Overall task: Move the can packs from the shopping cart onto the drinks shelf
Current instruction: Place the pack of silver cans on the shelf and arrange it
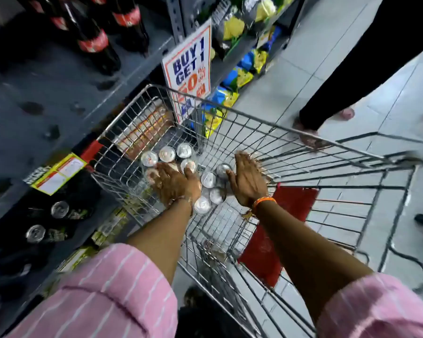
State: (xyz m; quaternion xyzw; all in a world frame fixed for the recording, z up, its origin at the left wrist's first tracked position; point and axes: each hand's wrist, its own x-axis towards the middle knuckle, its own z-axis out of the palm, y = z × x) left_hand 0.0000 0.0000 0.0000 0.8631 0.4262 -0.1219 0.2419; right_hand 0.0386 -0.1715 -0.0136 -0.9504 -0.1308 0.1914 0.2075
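Two packs of silver-topped cans lie in the wire shopping cart (303, 152). One can pack (167, 153) is at the cart's far left; a second can pack (209, 191) sits between my hands. My left hand (175, 182) rests flat, fingers spread, on the tops of the left pack's near cans. My right hand (248, 178) is held flat and upright with fingers straight, beside the second pack's right side. I cannot tell if it touches the cans. The grey drinks shelf (66, 93) runs along the left, with cans (59, 209) on a lower level.
Dark cola bottles (95, 42) stand on the upper shelf. A "BUY 1 GET 1" sign (189, 69) hangs past the cart's far end, with snack bags (232, 76) behind it. A red seat flap (276, 230) is in the cart. Another person's feet (310, 135) stand on the tiled floor to the right.
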